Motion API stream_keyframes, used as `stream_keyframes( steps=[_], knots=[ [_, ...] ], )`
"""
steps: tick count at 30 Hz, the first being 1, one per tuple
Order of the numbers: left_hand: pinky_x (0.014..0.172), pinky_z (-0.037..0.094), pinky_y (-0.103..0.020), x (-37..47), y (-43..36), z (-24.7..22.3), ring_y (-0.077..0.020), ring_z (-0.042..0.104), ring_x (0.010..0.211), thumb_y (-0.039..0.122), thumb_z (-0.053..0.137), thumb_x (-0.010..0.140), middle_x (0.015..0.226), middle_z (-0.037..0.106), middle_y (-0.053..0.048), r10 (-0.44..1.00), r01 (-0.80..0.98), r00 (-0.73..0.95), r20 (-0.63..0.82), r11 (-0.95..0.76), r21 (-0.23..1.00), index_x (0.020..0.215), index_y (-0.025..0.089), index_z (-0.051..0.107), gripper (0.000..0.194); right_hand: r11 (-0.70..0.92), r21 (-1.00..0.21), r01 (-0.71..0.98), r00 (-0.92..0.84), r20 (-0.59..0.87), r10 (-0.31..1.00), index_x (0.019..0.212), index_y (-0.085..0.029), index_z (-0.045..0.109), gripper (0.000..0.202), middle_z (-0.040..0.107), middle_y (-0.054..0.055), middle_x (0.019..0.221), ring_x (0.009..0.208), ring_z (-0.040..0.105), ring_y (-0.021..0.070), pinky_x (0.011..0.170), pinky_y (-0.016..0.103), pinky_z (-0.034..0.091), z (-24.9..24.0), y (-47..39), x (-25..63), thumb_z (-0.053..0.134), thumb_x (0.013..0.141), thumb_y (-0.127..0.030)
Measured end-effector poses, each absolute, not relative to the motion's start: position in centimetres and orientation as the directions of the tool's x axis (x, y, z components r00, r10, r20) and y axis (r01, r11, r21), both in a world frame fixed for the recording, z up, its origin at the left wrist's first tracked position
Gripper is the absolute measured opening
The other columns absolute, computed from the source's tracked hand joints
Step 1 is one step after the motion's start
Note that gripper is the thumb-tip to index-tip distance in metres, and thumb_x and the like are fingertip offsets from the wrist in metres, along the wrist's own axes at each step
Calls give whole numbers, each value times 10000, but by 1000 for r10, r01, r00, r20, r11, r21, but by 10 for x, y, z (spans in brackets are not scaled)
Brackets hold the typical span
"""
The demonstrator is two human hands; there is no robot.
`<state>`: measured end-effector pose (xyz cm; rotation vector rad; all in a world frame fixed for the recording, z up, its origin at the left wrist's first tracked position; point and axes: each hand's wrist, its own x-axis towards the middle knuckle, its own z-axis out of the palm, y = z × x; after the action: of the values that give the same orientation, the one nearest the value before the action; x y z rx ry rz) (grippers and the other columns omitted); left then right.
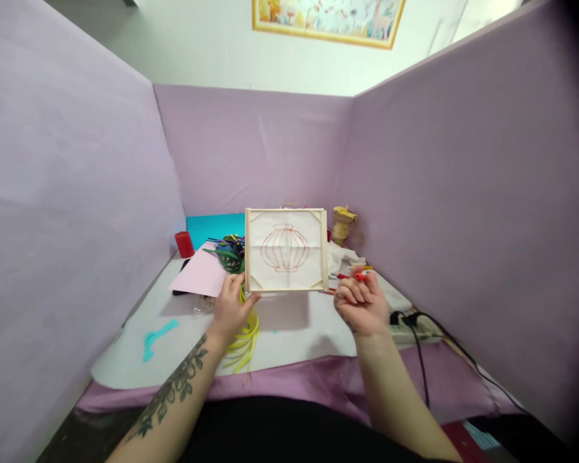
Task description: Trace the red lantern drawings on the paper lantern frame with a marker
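My left hand (232, 305) grips the lower left corner of a light wooden frame (324, 251), thumb along its bottom edge. The frame is held upright above the table. White paper or cloth (253, 254) with fold lines fills it, and thin wooden strips cross its corners. A round lantern (284, 248) is drawn on it in red lines. To the right of the frame, apart from it, my right hand (361, 302) is raised with curled fingers. A red marker (361, 276) shows between its thumb and fingers; most of it is hidden.
Yellow strips (244, 344) hang over the white table (289, 341). Left are pink paper (200, 273), a blue piece (159, 337), green coils (231, 258) and a red roll (184, 244). Pens, white cloth (340, 256) and a power strip (415, 331) lie right. Purple panels enclose three sides.
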<state>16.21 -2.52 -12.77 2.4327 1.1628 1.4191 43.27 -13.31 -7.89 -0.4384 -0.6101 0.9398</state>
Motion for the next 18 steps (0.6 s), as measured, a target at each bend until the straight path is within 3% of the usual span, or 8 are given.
stream_keyframes(
  steps=[3,5,9,13,18],
  knots=[
    [875,493,-365,162,-26,-127,-236,564,1029,477,589,855,1092,541,-93,653,563,278,705,-705,431,1257,178,508,507,583,-575,-574,531,281,800,857,-210,610,169,213,-107,443,407,249,71,397,168,288,-86,-139,435,676,806,-356],
    [878,492,-365,162,-27,-126,-236,562,1034,463,600,849,1089,543,-88,655,569,275,704,-701,429,1245,188,515,489,626,-619,-474,617,274,738,909,-222,599,190,344,-97,491,441,351,63,424,162,329,-97,-141,434,701,771,-301],
    [885,490,-376,163,-30,-126,-244,559,1049,454,601,849,1094,543,-91,664,581,268,698,-689,432,1235,187,519,477,569,-815,-113,727,322,606,1125,-238,562,394,625,4,859,766,614,114,629,230,507,-123,-136,423,704,759,-274],
    [889,484,-375,162,-30,-126,-240,559,1046,460,604,849,1104,542,-95,665,572,265,698,-691,442,1257,192,501,500,427,-858,285,567,510,647,1347,-234,415,662,551,134,1289,1136,581,223,934,419,506,-136,-122,412,708,759,-317],
    [901,479,-370,161,-30,-127,-236,550,1064,460,608,848,1119,546,-97,632,551,266,728,-719,423,1295,196,473,536,412,-798,440,494,598,631,1383,-237,371,713,474,155,1397,1216,542,246,979,450,491,-139,-113,411,709,759,-301]
  ],
)
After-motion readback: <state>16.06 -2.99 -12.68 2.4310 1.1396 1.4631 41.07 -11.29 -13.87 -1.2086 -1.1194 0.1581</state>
